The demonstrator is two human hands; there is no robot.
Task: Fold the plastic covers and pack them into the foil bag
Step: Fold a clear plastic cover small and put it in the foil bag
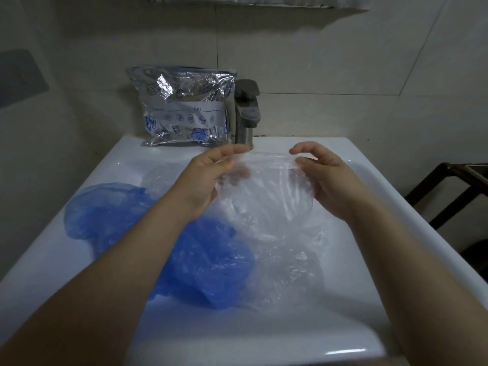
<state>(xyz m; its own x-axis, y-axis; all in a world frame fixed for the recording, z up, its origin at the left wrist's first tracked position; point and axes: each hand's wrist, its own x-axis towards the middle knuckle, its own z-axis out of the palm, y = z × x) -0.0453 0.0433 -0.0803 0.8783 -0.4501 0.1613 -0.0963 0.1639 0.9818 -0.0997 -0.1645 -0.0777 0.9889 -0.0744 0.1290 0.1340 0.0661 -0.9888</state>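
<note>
Clear cover held up, frame centre, over white basin.
Blue crumpled plastic covers (206, 262) lie lower left; silver foil bag (184, 107) upper centre beside steel tap (247, 112). Left hand (208, 178) and right hand (330, 178) fingers pinch the clear crinkled plastic cover (266, 191).

Both hands were raised over a white basin (369, 233). The left hand (208, 178) and the right hand (324, 178) each pinched the upper edge of a clear plastic cover (266, 196), which hung spread between them. Beneath lay a crumpled blue cover (206, 265), with a second blue cover (100, 207) to its left and further clear plastic (285, 281) to its right. A foil bag (184, 107) stood upright on the back rim, just beside a steel tap (247, 112).
</note>
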